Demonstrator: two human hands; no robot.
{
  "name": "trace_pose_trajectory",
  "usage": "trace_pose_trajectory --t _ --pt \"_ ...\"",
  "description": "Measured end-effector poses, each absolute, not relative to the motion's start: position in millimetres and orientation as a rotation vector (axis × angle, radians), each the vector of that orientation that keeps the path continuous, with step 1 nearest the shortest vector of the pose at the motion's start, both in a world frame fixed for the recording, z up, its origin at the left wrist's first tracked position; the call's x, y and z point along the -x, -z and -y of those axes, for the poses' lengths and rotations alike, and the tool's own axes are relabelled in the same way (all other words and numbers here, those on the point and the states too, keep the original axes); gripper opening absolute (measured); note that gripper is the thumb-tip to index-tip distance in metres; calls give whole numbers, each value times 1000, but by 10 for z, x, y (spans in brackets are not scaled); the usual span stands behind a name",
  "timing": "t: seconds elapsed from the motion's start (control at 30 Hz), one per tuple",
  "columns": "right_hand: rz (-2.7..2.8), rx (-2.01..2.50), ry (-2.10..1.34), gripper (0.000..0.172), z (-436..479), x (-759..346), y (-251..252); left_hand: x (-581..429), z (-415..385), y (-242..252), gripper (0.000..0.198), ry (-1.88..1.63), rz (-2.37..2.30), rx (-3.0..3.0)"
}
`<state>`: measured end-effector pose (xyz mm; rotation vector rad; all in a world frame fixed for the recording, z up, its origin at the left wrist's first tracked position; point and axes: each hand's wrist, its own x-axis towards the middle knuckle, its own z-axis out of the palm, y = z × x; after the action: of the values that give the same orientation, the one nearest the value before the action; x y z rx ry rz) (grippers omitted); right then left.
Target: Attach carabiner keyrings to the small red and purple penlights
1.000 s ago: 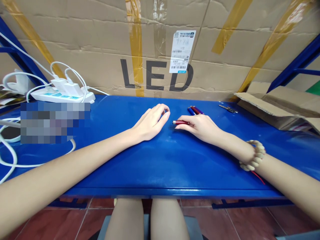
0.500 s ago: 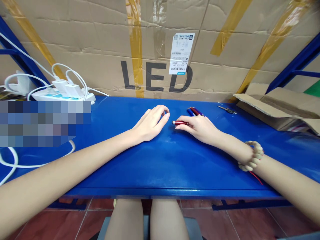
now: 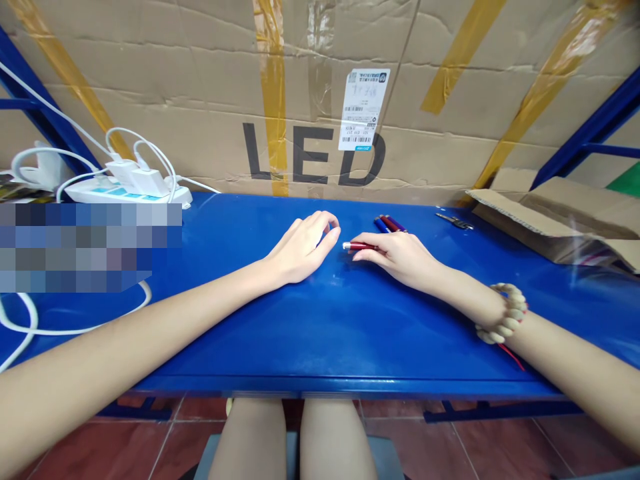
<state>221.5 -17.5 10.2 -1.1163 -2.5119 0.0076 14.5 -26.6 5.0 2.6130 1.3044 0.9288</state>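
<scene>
My right hand [image 3: 403,259] is closed around a short red pen [image 3: 361,246], pinched between thumb and fingers. Its silver end points left, toward my other hand, and its far end is hidden in the palm. My left hand [image 3: 303,248] rests on the blue table [image 3: 320,340] with fingers loosely bent and the thumb apart; nothing shows in it. Just beyond my right hand lie more pens, a blue one [image 3: 381,225] and a dark red one [image 3: 388,223] among them, side by side and partly covered by the hand.
A large cardboard box [image 3: 200,87] marked LED stands along the table's back edge. At the left are a white power strip [image 3: 90,193] with plugs, loose white cables [image 3: 33,313] and a blurred-out patch. Keys [image 3: 454,221] and an open cardboard box [image 3: 540,227] lie at the right.
Very little differs. The silver end of the red pen has shifted slightly left; both hands stay in practically the same place.
</scene>
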Motion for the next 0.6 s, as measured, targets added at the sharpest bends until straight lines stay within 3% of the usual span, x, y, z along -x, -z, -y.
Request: trace_pose_trajectory --t 0.6 --pt "2511 1107 5 32 211 -2209 -112 -148 282 -61 36 -930 -1298 -2609"
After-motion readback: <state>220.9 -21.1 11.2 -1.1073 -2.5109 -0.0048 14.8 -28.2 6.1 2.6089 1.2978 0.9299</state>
